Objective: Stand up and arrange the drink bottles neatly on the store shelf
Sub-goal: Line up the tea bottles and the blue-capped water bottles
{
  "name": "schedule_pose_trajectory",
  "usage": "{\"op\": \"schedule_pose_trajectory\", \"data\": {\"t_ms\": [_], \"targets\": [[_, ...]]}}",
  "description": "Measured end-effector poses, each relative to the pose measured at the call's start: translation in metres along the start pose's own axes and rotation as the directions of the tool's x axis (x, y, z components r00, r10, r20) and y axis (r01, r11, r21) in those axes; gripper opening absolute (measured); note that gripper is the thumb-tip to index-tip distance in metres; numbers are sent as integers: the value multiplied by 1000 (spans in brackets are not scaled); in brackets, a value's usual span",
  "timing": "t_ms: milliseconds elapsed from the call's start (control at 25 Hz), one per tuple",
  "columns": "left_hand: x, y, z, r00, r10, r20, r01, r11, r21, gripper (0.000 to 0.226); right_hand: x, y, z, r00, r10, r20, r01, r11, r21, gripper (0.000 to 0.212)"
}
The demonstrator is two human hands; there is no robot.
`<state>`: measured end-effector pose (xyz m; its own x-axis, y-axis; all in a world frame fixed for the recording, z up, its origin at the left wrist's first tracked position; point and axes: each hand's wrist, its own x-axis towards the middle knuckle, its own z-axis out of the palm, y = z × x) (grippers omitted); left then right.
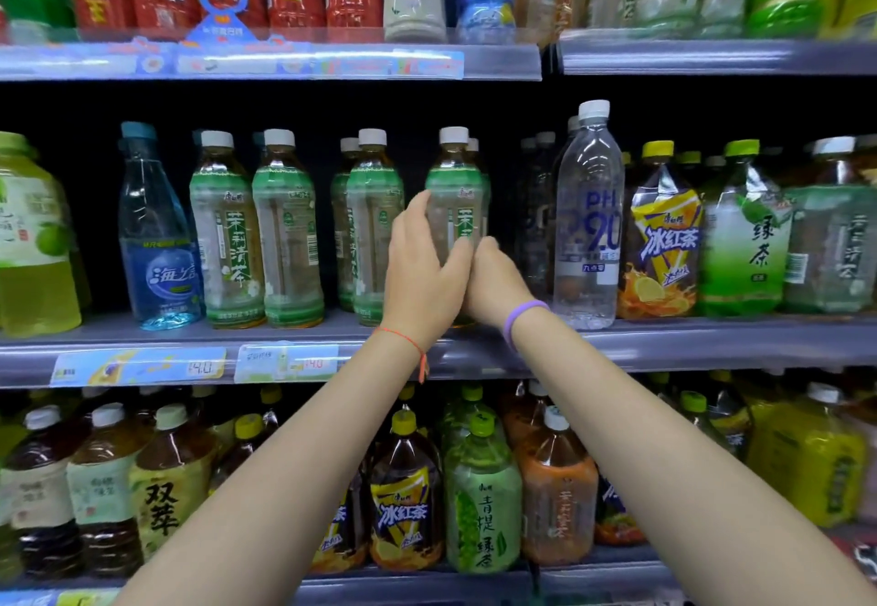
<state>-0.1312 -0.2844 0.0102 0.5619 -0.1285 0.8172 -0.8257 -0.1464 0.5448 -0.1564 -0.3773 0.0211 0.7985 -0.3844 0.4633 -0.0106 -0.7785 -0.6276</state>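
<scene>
Gripped by both hands: a green-label tea bottle [454, 187], upright on the middle shelf [664, 344], white cap on

Left hand [422, 268] curled round its left side and front, thumb up along the label, fingertips across the front just above the right hand's knuckles; red string at the wrist

Right hand [493, 280] low at the bottle's right side, fingers bent round toward the back and out of sight there, so how tightly closed cannot be told; purple band [522, 316] at the wrist

Hands touching each other in front of the bottle

Left of the bottle: a gap, then a tea bottle of the same kind [372, 225] with another behind it; further left a second gap, then two more [256, 225] side by side, one turned label-back; beyond those a blue water bottle [156, 235] and a large yellow-green bottle [33, 235] at the frame edge

Right of the bottle: dark bottles set back in shadow, then a tall clear water bottle [588, 216] near the shelf's front edge, taller than the tea; past it an iced tea bottle [664, 235] with yellow cap, then a green tea bottle [742, 235]

Below the bottle: price tags [199, 365] on the shelf rail, off to the left; under that, a lower row of large bottles

Above the bottle: another shelf with red, white, blue and green bottles, blurred
</scene>
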Motion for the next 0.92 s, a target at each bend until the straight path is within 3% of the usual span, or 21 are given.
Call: {"op": "schedule_pose_trajectory", "data": {"t_ms": [80, 120, 280, 360, 480, 560, 760, 920], "targets": [[3, 5, 5, 965, -245, 90, 254, 960, -116, 77, 0, -3, 5, 995, -65, 77, 72, 994, -83, 27], [7, 4, 6, 948, -301, 100, 312, 943, -115, 81, 1, -2, 5, 989, -78, 123, 88, 993, -81, 29], [19, -1, 14, 900, -421, 113, 432, 894, -119, 84, -1, 11, -10, 953, 3, 302, -50, 988, 147, 71], [21, -1, 19, 871, -465, 160, 487, 860, -153, 76, 1, 19, -17, 962, 54, 267, -109, 975, 195, 71], [17, 1, 28, 856, -456, 244, 508, 828, -237, 53, 7, 26, -21, 985, 94, 145, -140, 924, 355, 62], [15, -1, 34, 866, -447, 226, 494, 834, -245, 55, 7, 29, -17, 991, 100, 89, -129, 892, 434, 51], [19, -9, 33, 896, -404, 183, 438, 869, -230, 46, 2, 33, -16, 985, 62, 161, -131, 875, 467, 39], [17, -1, 37, 898, -398, 187, 437, 860, -264, 45, 14, 29, -14, 994, 85, 69, -110, 778, 618, 40]]}}
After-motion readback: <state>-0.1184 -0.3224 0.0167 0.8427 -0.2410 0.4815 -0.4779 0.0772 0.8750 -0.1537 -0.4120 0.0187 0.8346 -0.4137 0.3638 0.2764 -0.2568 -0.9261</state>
